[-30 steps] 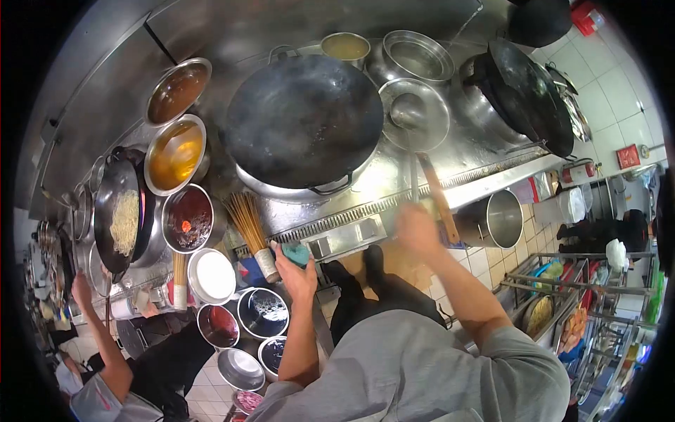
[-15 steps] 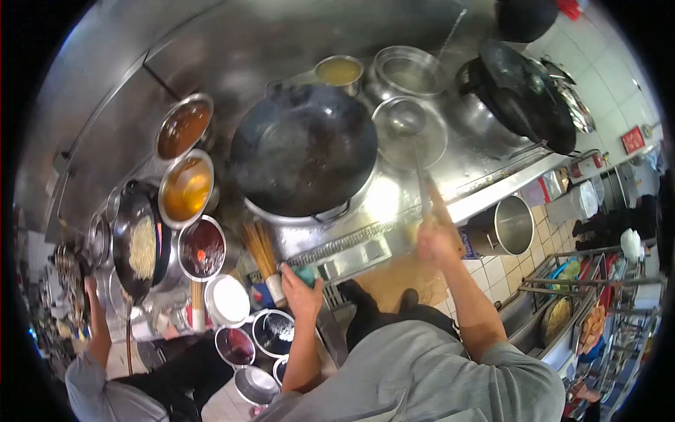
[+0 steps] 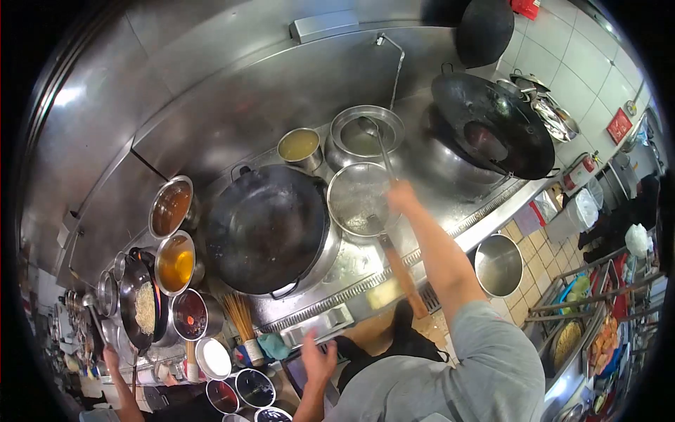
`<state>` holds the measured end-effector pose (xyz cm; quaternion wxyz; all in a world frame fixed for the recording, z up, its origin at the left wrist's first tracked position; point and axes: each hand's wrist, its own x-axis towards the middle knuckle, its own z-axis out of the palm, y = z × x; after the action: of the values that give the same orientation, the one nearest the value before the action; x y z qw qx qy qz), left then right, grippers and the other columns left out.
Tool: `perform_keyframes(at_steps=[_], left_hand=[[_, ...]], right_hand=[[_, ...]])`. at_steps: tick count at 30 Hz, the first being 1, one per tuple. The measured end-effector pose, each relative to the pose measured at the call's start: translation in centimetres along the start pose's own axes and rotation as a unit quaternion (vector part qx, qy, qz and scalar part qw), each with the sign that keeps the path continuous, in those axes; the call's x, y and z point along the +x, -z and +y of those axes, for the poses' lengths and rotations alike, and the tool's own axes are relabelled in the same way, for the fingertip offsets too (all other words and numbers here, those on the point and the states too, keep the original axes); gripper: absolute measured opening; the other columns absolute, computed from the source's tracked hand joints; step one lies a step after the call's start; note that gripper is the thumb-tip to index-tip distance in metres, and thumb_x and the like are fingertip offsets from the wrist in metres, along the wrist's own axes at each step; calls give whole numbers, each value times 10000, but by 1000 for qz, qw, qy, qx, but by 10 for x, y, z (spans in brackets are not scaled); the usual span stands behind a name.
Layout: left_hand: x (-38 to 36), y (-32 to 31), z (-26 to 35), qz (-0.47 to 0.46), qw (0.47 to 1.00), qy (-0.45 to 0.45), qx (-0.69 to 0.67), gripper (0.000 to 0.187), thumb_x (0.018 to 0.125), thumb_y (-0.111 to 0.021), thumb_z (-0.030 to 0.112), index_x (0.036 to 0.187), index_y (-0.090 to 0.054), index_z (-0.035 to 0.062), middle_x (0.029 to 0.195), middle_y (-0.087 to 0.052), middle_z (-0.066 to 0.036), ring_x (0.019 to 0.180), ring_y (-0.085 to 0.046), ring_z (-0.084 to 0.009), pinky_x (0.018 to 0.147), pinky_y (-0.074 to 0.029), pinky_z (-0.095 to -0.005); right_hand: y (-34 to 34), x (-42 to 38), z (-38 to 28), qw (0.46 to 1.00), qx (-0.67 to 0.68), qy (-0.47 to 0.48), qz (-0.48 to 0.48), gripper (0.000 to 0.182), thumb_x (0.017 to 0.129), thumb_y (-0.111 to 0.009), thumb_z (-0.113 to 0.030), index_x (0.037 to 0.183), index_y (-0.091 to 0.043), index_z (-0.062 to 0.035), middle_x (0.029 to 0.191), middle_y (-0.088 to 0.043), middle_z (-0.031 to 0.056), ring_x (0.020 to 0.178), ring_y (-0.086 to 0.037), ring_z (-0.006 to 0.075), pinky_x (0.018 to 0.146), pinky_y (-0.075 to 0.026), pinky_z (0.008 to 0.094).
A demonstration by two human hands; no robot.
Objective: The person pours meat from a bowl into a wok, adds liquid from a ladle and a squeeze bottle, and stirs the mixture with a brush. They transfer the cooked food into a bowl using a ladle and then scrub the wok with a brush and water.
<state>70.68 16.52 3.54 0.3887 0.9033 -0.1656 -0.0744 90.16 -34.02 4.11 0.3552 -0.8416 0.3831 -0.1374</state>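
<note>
My right hand (image 3: pixel 402 195) reaches over the stove and is closed on the thin metal handle of a ladle (image 3: pixel 380 153), whose bowl rests in a steel pot (image 3: pixel 344 121) at the back. Just under that hand a round wire strainer (image 3: pixel 357 198) lies on the stove top, its wooden handle (image 3: pixel 402 276) pointing toward me. A large empty black wok (image 3: pixel 267 228) sits to the left of it. My left hand (image 3: pixel 318 360) hovers open and empty at the stove's front edge, close to a teal cloth (image 3: pixel 274 344).
A small pot of yellowish liquid (image 3: pixel 300 145) stands behind the wok and a second wok (image 3: pixel 492 130) sits at the right. Bowls of sauce and oil (image 3: pixel 176 261) line the left, beside a bamboo brush (image 3: pixel 241 320). Another person's hand (image 3: pixel 112 355) tends a noodle wok (image 3: pixel 144 306). A steel bucket (image 3: pixel 498 264) stands on the floor.
My right hand went from the stove's front edge up and back to the ladle handle. My left hand came off the teal cloth and pulled back. The view tilted upward.
</note>
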Motion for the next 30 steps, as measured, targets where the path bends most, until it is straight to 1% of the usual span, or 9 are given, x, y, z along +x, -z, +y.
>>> perform_keyframes(at_steps=[1, 3, 6, 9, 16, 21, 24, 26, 30], left_hand=[[4, -21, 17, -111, 983, 92, -117, 600, 927, -747, 187, 1432, -501, -25, 1359, -593, -215, 1300, -570, -369, 1112, -453, -466], [14, -80, 35, -262, 888, 221, -305, 539, 987, -720, 243, 1435, -520, 19, 1336, -622, -160, 1270, -599, -303, 1068, -498, -431], [34, -175, 57, -328, 697, 368, -520, 531, 1031, -667, 350, 1451, -502, 70, 1324, -632, -126, 1248, -609, -290, 1053, -515, -455], [67, -226, 97, -399, 567, 356, -627, 535, 1052, -606, 418, 1451, -488, 82, 1247, -660, -123, 1227, -626, -326, 1054, -510, -495], [82, -200, 120, -377, 506, 410, -658, 331, 1067, -590, 329, 1351, -591, 159, 796, -521, 3, 749, -556, -165, 775, -515, -394], [88, -151, 154, -296, 616, 414, -602, 240, 1045, -621, 171, 1280, -581, 156, 732, -475, 20, 528, -428, -90, 520, -412, -296], [90, -126, 171, -266, 708, 391, -524, 241, 1041, -590, 152, 1280, -555, 153, 714, -459, 17, 531, -455, -94, 505, -413, -309], [95, -110, 182, -234, 784, 373, -438, 255, 1036, -566, 147, 1289, -535, 139, 717, -481, -1, 526, -479, -106, 490, -414, -316], [123, -102, 155, -183, 915, 226, -280, 302, 1030, -532, 149, 1322, -476, 95, 762, -541, -51, 514, -514, -141, 462, -408, -324]], right_hand=[[9, 31, 0, 973, 183, -61, -127, 141, 889, -571, -80, 1010, -615, -22, 779, -682, 138, 714, -692, 319, 613, -512, 465], [16, 84, 9, 762, 510, -173, -359, 50, 900, -556, -52, 877, -595, -72, 637, -589, 34, 519, -597, 190, 480, -435, 369], [57, 80, -5, 478, 718, -355, -360, 177, 924, -553, -43, 784, -518, -144, 570, -433, -77, 421, -384, 58, 429, -287, 272], [75, 33, 24, 446, 739, -317, -393, 196, 940, -581, -61, 783, -499, -145, 584, -450, -99, 427, -395, 35, 427, -278, 262], [144, -33, 76, 548, 719, -226, -363, 161, 919, -634, -38, 993, -514, -115, 624, -459, -67, 428, -404, 67, 424, -303, 287], [197, -75, 85, 661, 655, -215, -295, 273, 905, -658, -39, 1148, -538, -72, 647, -447, -30, 423, -399, 79, 423, -329, 300], [204, -97, 99, 826, 492, -143, -233, 463, 901, -676, -74, 1330, -506, -35, 683, -516, 0, 471, -490, 149, 477, -429, 345], [182, -113, 136, 942, 323, -10, -92, 585, 897, -670, -90, 1435, -448, -27, 733, -611, 89, 551, -588, 262, 562, -499, 413], [188, -175, 117, 999, -28, -2, 44, 716, 898, -634, -91, 1558, -360, -35, 900, -714, 277, 798, -701, 451, 763, -558, 521]])
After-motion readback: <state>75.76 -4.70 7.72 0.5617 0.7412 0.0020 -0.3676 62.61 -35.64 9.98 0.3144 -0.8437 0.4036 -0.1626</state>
